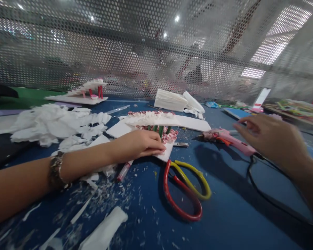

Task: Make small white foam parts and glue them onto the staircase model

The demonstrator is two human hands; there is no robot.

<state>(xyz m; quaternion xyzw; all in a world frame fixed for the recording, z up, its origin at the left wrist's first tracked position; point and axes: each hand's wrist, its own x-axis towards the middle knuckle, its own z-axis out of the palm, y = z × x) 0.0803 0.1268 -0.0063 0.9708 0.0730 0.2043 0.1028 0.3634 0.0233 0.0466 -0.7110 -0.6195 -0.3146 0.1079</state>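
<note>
My left hand (146, 143) has its fingers drawn together, tips at the near corner of a small craft model's white base (169, 150). Whether something small is pinched there is hidden. The model has a white upper slab (153, 119), green posts (161, 130) and red-and-white crumpled bits (169, 135) around them. My right hand (273, 137) hovers with fingers apart, holding nothing, just right of a pink glue gun (236, 141) lying on the blue table. Scissors with red and yellow handles (190, 217) lie in front of the model; their blades are not clearly visible.
Torn white paper (54, 123) is heaped at left, with scraps strewn in front. White blocks (170, 100) stand behind the model. A second model with red posts (87, 92) sits back left. The black cord (261, 192) curves under my right arm. Perforated metal mesh (135, 52) rises behind.
</note>
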